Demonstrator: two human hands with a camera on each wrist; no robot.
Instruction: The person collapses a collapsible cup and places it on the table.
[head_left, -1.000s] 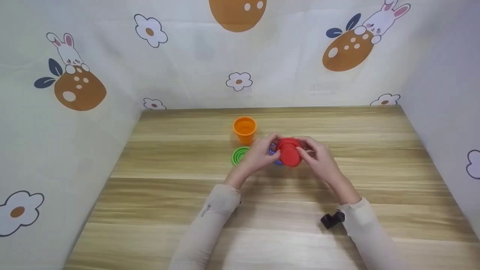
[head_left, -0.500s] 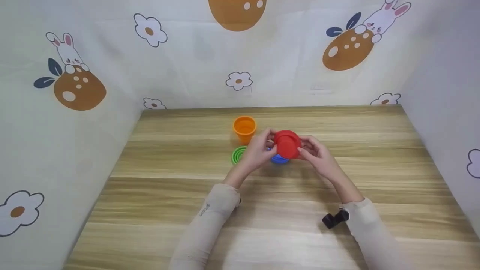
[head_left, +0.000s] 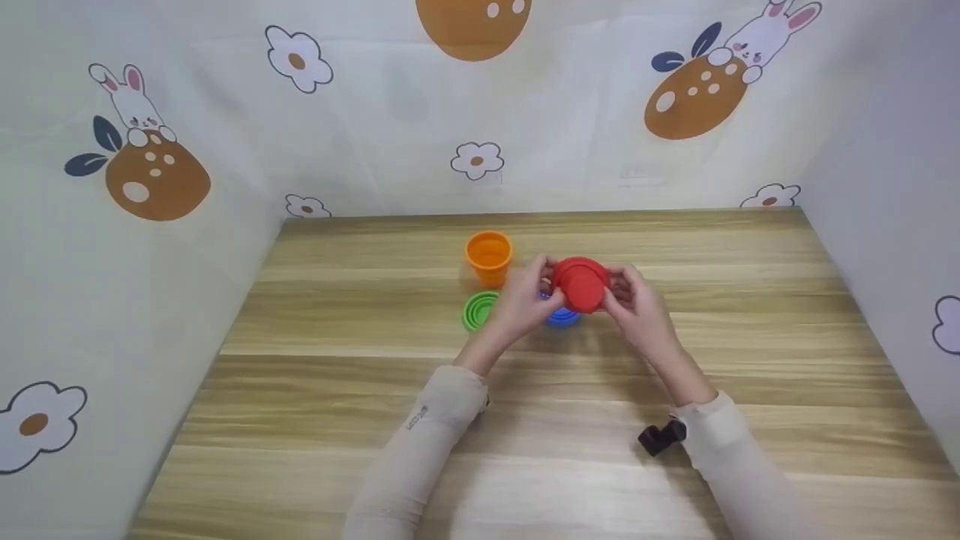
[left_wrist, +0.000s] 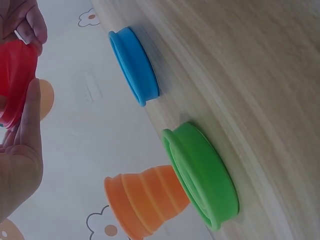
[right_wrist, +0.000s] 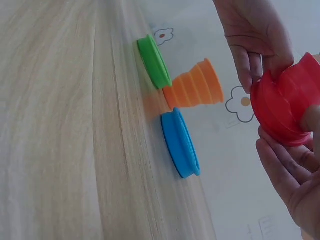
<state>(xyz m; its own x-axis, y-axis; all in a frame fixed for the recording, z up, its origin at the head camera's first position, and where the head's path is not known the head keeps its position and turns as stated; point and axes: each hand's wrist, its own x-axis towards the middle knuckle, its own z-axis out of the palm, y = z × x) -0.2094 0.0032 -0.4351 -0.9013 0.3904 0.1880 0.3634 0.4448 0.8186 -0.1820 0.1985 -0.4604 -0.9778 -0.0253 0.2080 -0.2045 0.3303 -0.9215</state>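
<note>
A red collapsible silicone cup (head_left: pixel 583 291) is held above the table between both hands, its round base turned toward the head camera. Its wall looks partly folded and bent in the right wrist view. On its left side, my left hand (head_left: pixel 521 301) pinches the rim between thumb and fingers. My right hand (head_left: pixel 641 315) grips the opposite side, thumb near the base. Behind the left hand stands an orange collapsible cup (head_left: pixel 490 259), extended and upright. A green cup (left_wrist: pixel 202 175), collapsed flat, lies near the left wrist. Below the red cup is a flat blue cup (right_wrist: pixel 180 144).
The wood-grain table (head_left: pixel 315 420) meets a patterned backdrop (head_left: pixel 390 135) at its far edge and at both sides. A black wrist device (head_left: pixel 661 436) juts from the right sleeve (head_left: pixel 731 442).
Both hands have raised the red cup slightly away from the body and tilted it, uncovering more of the blue cup. The orange, green and blue cups have stayed put.
</note>
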